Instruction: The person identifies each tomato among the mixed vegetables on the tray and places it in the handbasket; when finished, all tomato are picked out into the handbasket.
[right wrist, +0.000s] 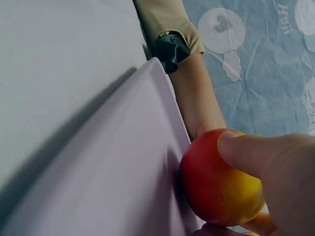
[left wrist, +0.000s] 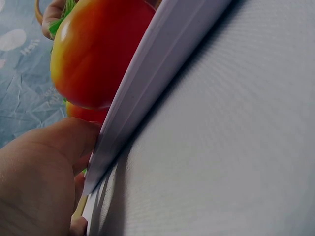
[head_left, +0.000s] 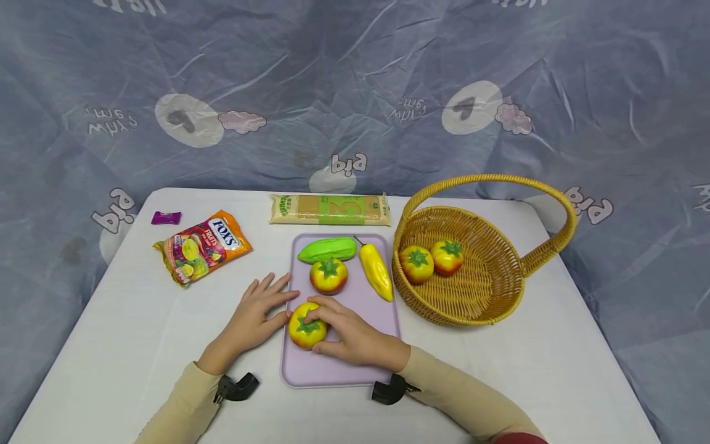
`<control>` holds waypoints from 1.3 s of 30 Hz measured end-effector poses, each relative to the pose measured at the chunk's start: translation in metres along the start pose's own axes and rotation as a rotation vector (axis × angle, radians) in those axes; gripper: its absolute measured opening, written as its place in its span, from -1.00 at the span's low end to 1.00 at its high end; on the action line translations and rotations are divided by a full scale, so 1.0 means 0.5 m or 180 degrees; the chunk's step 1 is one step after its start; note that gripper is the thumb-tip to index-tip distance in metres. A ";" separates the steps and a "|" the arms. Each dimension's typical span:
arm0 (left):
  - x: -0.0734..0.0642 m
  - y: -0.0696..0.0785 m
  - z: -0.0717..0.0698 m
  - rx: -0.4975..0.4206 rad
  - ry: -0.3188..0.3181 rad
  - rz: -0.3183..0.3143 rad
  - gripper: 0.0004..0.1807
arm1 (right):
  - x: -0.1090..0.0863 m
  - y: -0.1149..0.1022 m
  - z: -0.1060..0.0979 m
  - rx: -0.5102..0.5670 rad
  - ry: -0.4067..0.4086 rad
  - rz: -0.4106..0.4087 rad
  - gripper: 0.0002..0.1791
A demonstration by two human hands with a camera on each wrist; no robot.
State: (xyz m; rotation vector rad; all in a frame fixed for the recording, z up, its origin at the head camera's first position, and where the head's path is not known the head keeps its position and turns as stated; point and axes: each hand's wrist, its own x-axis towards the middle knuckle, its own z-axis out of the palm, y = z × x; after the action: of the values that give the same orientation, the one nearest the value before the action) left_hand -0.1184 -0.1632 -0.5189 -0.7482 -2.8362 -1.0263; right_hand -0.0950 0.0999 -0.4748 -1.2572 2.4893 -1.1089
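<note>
My right hand (head_left: 357, 336) grips a yellow-and-red toy tomato (head_left: 302, 333) with a green leafy top, over the left side of the lilac tray (head_left: 344, 373). In the right wrist view the thumb presses on the side of this tomato (right wrist: 211, 184). At the tray's left rim lies my left hand (head_left: 252, 317), fingers spread, with fingertips at the edge. A second toy tomato (head_left: 327, 280) sits farther back on the tray. Behind it lies a green ridged toy vegetable (head_left: 327, 248), and to the right a yellow toy pepper (head_left: 377, 271).
A wicker basket (head_left: 485, 320) with a tall handle holds two toy tomatoes (head_left: 417, 265) at the right. Behind the tray lies a pack of noodles (head_left: 330, 209). An orange FOX'S candy bag (head_left: 205, 246) and a small purple wrapped candy (head_left: 166, 218) are at the back left.
</note>
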 end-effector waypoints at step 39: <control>0.000 0.005 -0.003 -0.0006 -0.0032 -0.0085 -0.54 | -0.005 0.013 -0.071 0.0058 -0.0818 0.0101 -0.43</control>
State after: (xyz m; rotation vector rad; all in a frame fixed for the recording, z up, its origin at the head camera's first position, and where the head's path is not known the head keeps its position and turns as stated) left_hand -0.1175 -0.1624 -0.5160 -0.7194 -2.8618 -1.0319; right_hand -0.1126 0.1239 -0.4543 -1.2621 2.2957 -0.8973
